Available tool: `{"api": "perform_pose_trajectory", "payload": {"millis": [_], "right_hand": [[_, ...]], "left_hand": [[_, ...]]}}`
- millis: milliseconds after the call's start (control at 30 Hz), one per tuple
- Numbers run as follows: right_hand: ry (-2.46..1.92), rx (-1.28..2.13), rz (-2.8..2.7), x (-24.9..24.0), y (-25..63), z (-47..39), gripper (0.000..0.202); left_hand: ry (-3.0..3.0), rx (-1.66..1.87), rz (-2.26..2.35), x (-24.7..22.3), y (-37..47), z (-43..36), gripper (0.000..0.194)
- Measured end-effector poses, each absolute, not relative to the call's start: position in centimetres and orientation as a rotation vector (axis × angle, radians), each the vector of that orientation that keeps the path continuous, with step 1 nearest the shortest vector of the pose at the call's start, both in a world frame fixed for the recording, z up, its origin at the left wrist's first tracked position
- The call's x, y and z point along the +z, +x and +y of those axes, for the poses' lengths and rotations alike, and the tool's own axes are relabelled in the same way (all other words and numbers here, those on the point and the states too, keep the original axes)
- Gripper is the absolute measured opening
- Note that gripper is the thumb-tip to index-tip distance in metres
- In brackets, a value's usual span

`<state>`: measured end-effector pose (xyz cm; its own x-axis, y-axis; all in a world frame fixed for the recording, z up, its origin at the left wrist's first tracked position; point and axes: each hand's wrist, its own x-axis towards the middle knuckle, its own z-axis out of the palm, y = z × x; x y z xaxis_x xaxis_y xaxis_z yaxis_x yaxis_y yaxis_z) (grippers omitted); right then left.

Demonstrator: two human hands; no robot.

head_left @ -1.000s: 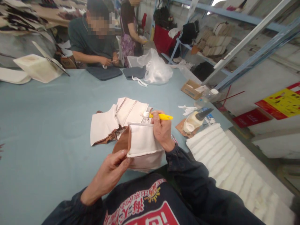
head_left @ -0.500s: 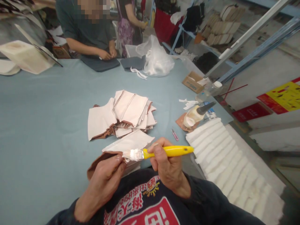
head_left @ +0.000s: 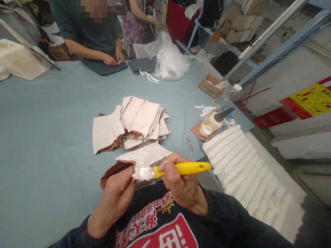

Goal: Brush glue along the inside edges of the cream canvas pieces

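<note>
My right hand (head_left: 182, 181) is closed round the yellow handle of a paintbrush (head_left: 191, 168). White, pasty stuff coats its bristles, which point left and meet the edge of a brown and off-white leather piece (head_left: 144, 154). My left hand (head_left: 116, 193) pinches that piece at its near edge; part of the piece is hidden behind my fingers and the brush. Just beyond lies a pile of similar leather pieces (head_left: 141, 115), pale side up with brown edges showing.
At the right are a bottle with a black nozzle (head_left: 213, 123), pink snips (head_left: 190, 144), a small cardboard box (head_left: 210, 86) and a ridged white stack (head_left: 248, 172). Across the table (head_left: 51, 113) a person handles dark pieces (head_left: 103, 67) beside a plastic bag (head_left: 172, 62).
The brush has shifted slightly left along the leather edge, and my left hand has moved a little right with the piece. The whole view has also shifted slightly.
</note>
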<state>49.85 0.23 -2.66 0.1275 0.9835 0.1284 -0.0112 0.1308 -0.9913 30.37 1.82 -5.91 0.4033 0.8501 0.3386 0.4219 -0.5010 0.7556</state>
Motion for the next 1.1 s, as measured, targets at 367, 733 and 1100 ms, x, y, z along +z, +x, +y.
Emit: {"api": "perform_pose_trajectory", "payload": {"millis": [367,733,1100], "right_hand": [[-1.154,0.966,-0.987,-1.3,51.4,2.0,0.042],[-1.044,0.566,-1.509,-3.2,52.6,4.9,0.035],[-0.985,0.602,-1.425,-4.4,54.3,3.6,0.027]], "left_hand": [[1.533,0.826,1.262,-5.5,32.2,2.9,0.031],[0.974,0.649,1.083,-3.2,33.2,3.6,0.034],[0.741,0.657,1.016,-4.1,32.7,3.3,0.038]]}}
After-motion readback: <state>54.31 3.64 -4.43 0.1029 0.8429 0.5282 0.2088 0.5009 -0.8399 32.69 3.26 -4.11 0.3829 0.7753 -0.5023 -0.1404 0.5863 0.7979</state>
